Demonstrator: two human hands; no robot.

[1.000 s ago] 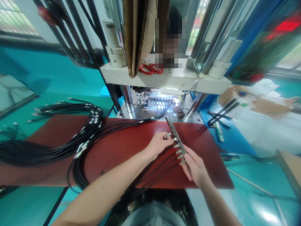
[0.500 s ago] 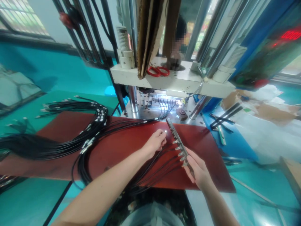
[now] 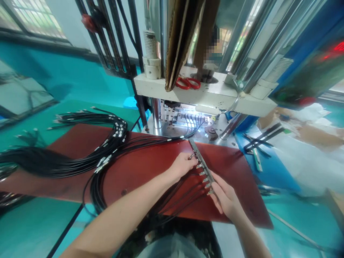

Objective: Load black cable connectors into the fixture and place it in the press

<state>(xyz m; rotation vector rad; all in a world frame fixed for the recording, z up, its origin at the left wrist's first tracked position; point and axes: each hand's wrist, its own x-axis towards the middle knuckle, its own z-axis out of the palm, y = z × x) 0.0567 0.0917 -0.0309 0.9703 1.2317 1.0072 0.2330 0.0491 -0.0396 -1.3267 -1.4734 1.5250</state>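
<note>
My right hand [image 3: 224,197] is closed around the lower end of a narrow metal bar [image 3: 202,162], which slants up and away over the red-brown board [image 3: 150,165]. Several black cables [image 3: 185,195] run to the bar's left edge, their metal connectors [image 3: 203,175] seated along it. At the bar's upper left side, my left hand [image 3: 185,165] pinches a cable connector [image 3: 191,156] against the edge. The fingers cover most of that connector, so I cannot tell how far in it sits.
A thick bundle of black cables [image 3: 80,163] with white labels lies on the left. Ahead stands a press [image 3: 161,86] with red-handled scissors [image 3: 188,83] on its plate and lit cables in its lower fixture. Pliers and tools [image 3: 258,150] rest on a blue surface at right.
My left hand has moved right with the connector, from a gap beside the bar to its edge. My right hand still holds the bar. The whole view has shifted slightly.
</note>
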